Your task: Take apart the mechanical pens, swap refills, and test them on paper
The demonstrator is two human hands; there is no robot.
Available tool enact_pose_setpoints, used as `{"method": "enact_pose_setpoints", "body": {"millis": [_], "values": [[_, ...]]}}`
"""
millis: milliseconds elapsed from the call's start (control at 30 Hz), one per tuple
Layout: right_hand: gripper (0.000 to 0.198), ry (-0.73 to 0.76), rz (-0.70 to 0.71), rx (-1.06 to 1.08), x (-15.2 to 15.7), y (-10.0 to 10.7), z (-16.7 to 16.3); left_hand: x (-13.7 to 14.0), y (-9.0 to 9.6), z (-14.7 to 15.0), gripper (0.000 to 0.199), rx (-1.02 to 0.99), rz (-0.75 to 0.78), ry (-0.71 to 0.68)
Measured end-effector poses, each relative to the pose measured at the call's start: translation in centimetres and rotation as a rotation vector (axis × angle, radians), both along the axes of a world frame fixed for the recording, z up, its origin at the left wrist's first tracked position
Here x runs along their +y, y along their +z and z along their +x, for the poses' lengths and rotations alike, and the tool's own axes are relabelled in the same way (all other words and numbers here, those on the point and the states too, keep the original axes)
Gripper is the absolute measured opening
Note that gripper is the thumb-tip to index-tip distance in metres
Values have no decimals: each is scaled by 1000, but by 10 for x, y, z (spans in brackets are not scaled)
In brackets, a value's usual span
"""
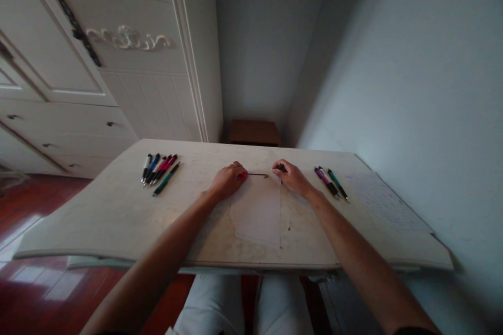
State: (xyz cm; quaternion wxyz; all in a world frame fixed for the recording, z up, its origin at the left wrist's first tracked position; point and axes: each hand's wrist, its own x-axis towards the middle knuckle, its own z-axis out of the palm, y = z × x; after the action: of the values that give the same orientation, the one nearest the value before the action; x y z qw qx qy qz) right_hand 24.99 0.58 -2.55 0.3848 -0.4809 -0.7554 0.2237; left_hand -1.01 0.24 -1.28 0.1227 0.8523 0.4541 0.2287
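Observation:
My left hand is closed around a red pen barrel. A thin dark refill sticks out of that barrel toward the right. My right hand, a short gap away, pinches a small black pen part, mostly covered by the fingers. Beneath the hands lies a white sheet of paper. A tiny dark piece rests near the refill's tip; I cannot make out what it is.
Several pens and a green pen lie on the left of the white table. More pens lie at the right, near a sheet with writing. Beyond the table are a brown wooden box-like piece, a white cabinet and walls.

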Motion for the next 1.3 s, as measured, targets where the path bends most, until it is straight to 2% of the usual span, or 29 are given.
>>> {"method": "enact_pose_setpoints", "body": {"millis": [167, 333, 600, 867, 1067, 1300], "values": [[14, 2, -13, 14, 1, -2, 1, 0, -1, 1, 21, -16, -5, 6], [13, -5, -24, 9, 0, -1, 0, 1, -3, 3, 28, -51, -7, -21], [13, 11, 35, -37, -1, 4, -1, -1, 2, 7, 29, 42, -22, 10], [28, 7, 138, -97, -4, 9, -3, -2, 3, 8, 25, 63, -23, 39], [35, 14, 127, -94, -2, 6, -2, -3, 7, 11, 23, 84, -54, 65], [23, 5, 91, -34, -7, 9, -9, -4, 9, 11, 23, 35, -21, 92]]}}
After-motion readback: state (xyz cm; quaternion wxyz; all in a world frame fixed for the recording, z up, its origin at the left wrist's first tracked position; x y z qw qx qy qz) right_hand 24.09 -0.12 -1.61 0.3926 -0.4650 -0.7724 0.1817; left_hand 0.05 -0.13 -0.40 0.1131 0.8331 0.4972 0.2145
